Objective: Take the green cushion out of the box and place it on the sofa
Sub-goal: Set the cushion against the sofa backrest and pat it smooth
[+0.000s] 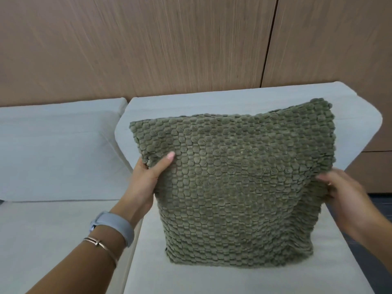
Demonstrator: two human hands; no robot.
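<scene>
The green cushion point(237, 183), square with a bumpy woven cover, stands upright on the seat of the pale grey sofa point(186, 276), in front of its back cushion point(212, 105). My left hand point(146, 179) grips the cushion's left edge, thumb on the front. My right hand point(345, 194) holds its right edge, with the fabric bunched under the fingers. The box is out of view.
A second sofa section point(53, 149) lies to the left, with a seam between the two seats. A brown wood-panelled wall point(169, 43) stands behind the sofa. Dark floor point(379, 204) shows past the sofa's right end.
</scene>
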